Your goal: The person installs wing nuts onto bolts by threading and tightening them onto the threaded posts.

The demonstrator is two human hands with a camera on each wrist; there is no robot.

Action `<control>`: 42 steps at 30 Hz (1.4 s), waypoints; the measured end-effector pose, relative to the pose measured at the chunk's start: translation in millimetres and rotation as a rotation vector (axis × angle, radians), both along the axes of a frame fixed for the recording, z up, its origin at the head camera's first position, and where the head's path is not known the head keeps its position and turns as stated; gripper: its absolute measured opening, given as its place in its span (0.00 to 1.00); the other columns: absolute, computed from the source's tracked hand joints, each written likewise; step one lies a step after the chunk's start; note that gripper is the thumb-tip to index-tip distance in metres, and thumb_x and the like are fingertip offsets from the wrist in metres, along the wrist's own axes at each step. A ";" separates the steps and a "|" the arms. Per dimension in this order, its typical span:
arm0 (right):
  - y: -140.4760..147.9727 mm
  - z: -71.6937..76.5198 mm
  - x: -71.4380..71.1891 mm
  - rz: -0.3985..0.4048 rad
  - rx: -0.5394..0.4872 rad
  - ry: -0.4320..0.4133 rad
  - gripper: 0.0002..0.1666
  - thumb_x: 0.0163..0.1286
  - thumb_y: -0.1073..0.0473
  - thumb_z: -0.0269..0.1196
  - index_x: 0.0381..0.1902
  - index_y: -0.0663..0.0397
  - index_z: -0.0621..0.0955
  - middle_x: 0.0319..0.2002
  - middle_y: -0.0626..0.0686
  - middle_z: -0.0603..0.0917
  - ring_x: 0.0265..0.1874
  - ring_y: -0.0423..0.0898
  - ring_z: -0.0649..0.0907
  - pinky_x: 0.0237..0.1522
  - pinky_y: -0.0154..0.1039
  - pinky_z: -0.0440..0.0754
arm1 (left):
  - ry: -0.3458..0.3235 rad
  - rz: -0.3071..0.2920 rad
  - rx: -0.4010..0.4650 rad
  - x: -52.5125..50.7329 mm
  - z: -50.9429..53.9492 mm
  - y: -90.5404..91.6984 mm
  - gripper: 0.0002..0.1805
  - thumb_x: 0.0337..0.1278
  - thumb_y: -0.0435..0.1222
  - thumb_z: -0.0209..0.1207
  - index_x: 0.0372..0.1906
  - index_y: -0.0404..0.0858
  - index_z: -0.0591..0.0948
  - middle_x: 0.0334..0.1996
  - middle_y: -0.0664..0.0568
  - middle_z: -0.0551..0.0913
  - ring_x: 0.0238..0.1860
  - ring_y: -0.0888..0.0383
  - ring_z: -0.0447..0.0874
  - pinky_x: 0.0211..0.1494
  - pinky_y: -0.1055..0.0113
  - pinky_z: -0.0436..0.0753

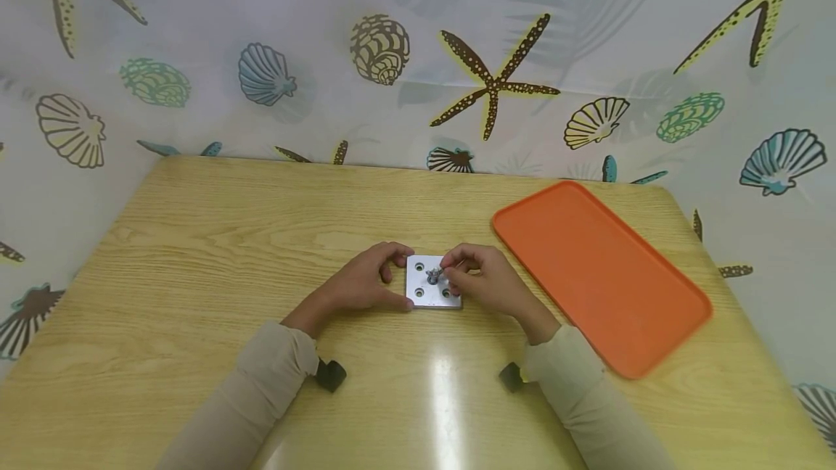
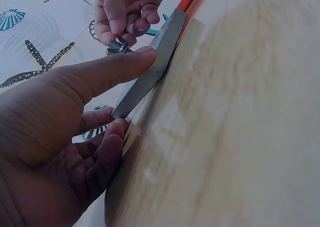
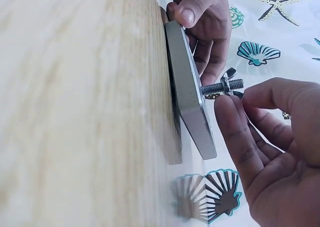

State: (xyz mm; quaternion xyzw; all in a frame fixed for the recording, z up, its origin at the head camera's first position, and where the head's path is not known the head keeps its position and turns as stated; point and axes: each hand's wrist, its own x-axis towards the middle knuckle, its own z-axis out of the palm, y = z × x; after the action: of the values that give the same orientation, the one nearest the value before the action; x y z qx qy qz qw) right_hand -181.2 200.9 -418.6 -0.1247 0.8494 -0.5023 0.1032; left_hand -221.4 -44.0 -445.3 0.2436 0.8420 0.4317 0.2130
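Lying between both hands (image 1: 362, 280): metal plate (image 1: 432, 298)

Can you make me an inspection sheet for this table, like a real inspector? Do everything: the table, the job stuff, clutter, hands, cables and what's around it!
Surface: table has wood grain, with a shiny glare near the front.
Job's things: metal plate, three holes showing; bolt standing up from it, with a wing nut on the bolt.
Clutter: orange tray on the right side.
Hands: left hand grips the plate's edges; right hand pinches the wing nut.
Cables: nothing seen.
Surroundings: cloth printed with shells and starfish.
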 end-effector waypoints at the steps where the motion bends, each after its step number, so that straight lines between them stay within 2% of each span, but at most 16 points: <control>1: -0.1 0.1 0.1 -0.001 -0.001 -0.004 0.08 0.68 0.68 0.63 0.44 0.65 0.82 0.37 0.63 0.86 0.29 0.44 0.83 0.33 0.30 0.82 | 0.000 0.001 0.001 0.0 0.0 0.1 0.45 0.40 0.44 0.79 0.68 0.44 0.71 0.53 0.52 0.76 0.42 0.56 0.71 0.46 0.63 0.72; 14: -2.7 -0.5 0.7 0.009 -0.030 -0.020 0.10 0.68 0.69 0.59 0.46 0.64 0.81 0.35 0.61 0.84 0.27 0.41 0.82 0.30 0.33 0.84 | 0.004 -0.003 0.003 -0.1 0.5 -0.1 0.45 0.40 0.44 0.79 0.68 0.44 0.71 0.53 0.52 0.76 0.41 0.56 0.71 0.46 0.63 0.71; 26: -3.6 -2.1 0.1 0.082 -0.026 -0.019 0.15 0.69 0.68 0.61 0.54 0.61 0.80 0.33 0.61 0.82 0.22 0.42 0.79 0.26 0.32 0.79 | 0.003 -0.001 -0.008 -0.3 -1.7 -0.7 0.45 0.41 0.44 0.79 0.68 0.45 0.71 0.53 0.53 0.76 0.42 0.56 0.71 0.45 0.63 0.72; 33: -3.5 -2.6 0.6 0.118 0.024 0.032 0.18 0.70 0.66 0.60 0.57 0.57 0.81 0.33 0.57 0.84 0.24 0.38 0.77 0.25 0.30 0.75 | 0.010 -0.007 -0.011 0.0 -1.3 -1.1 0.45 0.42 0.44 0.78 0.68 0.45 0.71 0.53 0.54 0.76 0.42 0.57 0.71 0.46 0.63 0.72; 42: -2.3 -2.1 0.6 0.100 0.054 0.069 0.16 0.68 0.66 0.64 0.54 0.59 0.81 0.33 0.54 0.83 0.29 0.40 0.79 0.29 0.30 0.75 | 0.003 -0.011 -0.004 -0.1 -1.0 -1.2 0.45 0.42 0.44 0.78 0.68 0.44 0.71 0.53 0.54 0.76 0.42 0.56 0.71 0.46 0.63 0.72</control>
State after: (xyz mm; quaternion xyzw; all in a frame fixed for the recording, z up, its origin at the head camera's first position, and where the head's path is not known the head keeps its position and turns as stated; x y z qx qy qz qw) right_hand -180.6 198.5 -420.7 -0.1815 0.8584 -0.4688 0.1023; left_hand -221.4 -45.2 -446.4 0.2484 0.8419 0.4285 0.2145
